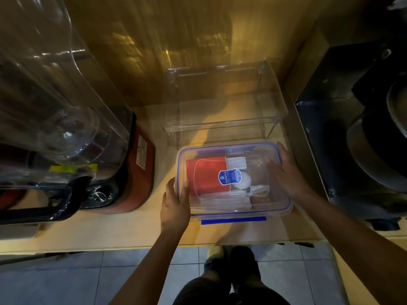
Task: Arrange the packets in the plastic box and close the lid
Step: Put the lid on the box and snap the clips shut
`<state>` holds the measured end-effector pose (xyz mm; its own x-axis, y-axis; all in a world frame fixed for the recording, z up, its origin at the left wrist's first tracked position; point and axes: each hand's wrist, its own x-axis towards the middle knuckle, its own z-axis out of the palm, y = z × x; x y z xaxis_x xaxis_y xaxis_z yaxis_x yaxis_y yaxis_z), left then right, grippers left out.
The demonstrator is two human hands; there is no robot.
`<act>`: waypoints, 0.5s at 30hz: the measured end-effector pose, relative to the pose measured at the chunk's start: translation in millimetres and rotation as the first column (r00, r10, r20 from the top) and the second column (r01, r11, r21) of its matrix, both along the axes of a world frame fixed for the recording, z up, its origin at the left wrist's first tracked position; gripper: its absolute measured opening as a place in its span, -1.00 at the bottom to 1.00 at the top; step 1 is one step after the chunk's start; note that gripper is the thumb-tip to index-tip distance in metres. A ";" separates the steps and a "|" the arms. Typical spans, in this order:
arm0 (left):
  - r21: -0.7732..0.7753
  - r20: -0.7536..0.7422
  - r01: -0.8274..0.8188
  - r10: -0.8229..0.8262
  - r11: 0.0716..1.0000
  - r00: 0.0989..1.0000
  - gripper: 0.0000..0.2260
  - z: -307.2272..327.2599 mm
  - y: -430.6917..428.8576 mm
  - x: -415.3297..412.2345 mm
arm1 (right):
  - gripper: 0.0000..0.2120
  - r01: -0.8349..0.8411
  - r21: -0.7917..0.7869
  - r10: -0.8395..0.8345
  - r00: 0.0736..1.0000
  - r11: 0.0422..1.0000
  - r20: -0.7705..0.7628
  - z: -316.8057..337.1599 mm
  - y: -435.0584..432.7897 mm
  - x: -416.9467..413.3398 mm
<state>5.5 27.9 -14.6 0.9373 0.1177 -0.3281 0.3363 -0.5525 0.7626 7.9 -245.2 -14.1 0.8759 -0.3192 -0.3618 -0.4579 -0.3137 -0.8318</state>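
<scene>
A clear plastic box point(284, 205) with a blue seal stands on the counter in the middle. Its clear lid point(255, 150) lies on top, bearing a blue label. Through the lid I see a red packet point(204, 175) on the left and white packets point(236, 162) on the right. A blue clip point(233, 220) sticks out flat at the near edge. My left hand point(175, 205) grips the box's left edge, thumb on the lid. My right hand point(284, 170) presses on the lid's right side with its fingers spread.
A clear acrylic shelf point(226, 126) stands just behind the box. A red blender base point(136, 172) with a large clear jug point(50, 102) fills the left. A dark appliance point(352, 128) stands at the right. The counter edge point(132, 247) runs near my legs, tiled floor below.
</scene>
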 end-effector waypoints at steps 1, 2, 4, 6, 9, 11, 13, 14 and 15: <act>0.014 0.014 0.015 -0.015 1.000 1.000 -0.46 0.3 -0.8 -0.3 | -0.40 -0.007 -0.008 0.007 1.000 1.000 0.003 -1.0 0.0 -0.2; 0.057 0.032 0.036 -0.037 0.998 0.999 -0.48 1.5 -1.8 -0.4 | -0.40 -0.026 -0.018 0.027 1.000 0.999 0.015 -0.8 0.4 -0.6; 0.312 0.087 0.105 -0.139 0.944 0.986 -0.54 3.5 -2.6 1.9 | -0.46 -0.116 -0.169 0.116 0.993 0.979 -0.011 -0.3 -0.7 0.6; 0.597 0.159 0.153 -0.303 0.787 0.940 -0.58 7.7 -3.1 6.6 | -0.48 -0.231 -0.483 0.212 0.973 0.845 -0.094 -0.7 -5.1 5.1; 0.665 0.231 0.258 -0.521 0.701 0.822 -0.53 13.9 -8.5 23.8 | -0.42 -0.308 -0.717 0.346 0.933 0.626 -0.099 2.7 -9.6 13.9; 0.667 0.186 0.347 -0.597 0.660 0.780 -0.47 12.8 -17.1 37.5 | -0.38 -0.372 -0.725 0.434 0.894 0.579 -0.111 2.5 -8.7 16.1; 0.682 0.107 0.401 -0.625 0.612 0.773 -0.40 7.2 -24.7 49.1 | -0.37 -0.399 -0.722 0.468 0.876 0.566 -0.118 0.9 -5.6 15.9; 0.690 0.077 0.411 -0.625 0.596 0.777 -0.37 3.9 -26.8 52.7 | -0.37 -0.397 -0.726 0.470 0.875 0.561 -0.116 0.4 -4.7 16.5; 0.695 0.063 0.412 -0.620 0.590 0.782 -0.35 1.0 -27.7 54.4 | -0.37 -0.393 -0.731 0.467 0.877 0.558 -0.116 0.0 -4.7 17.0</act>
<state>59.9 0.2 -13.6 0.9349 -0.3420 -0.0944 -0.3213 -0.9290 0.1838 24.9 -249.9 -14.2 0.9936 -0.0175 -0.1112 -0.0479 -0.9596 -0.2771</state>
